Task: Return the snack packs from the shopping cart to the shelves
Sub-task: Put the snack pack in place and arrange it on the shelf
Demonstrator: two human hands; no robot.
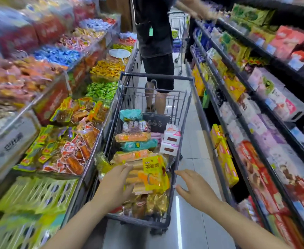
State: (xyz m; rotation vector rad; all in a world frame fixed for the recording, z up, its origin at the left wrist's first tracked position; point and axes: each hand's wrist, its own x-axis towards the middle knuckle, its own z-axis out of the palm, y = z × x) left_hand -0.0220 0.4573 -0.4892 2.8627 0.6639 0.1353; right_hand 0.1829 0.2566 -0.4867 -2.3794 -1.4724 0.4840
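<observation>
My left hand (pixel 114 184) hovers with relaxed, spread fingers over the near end of the shopping cart (pixel 172 178), its fingertips just touching the yellow snack pack (pixel 154 172) lying on top of the pile. That pack lies just to the right of those fingertips, its long axis running away from me. My right hand (pixel 192 189), also spread and holding nothing, hangs outside the cart's right rim, so the left is nearer.
</observation>
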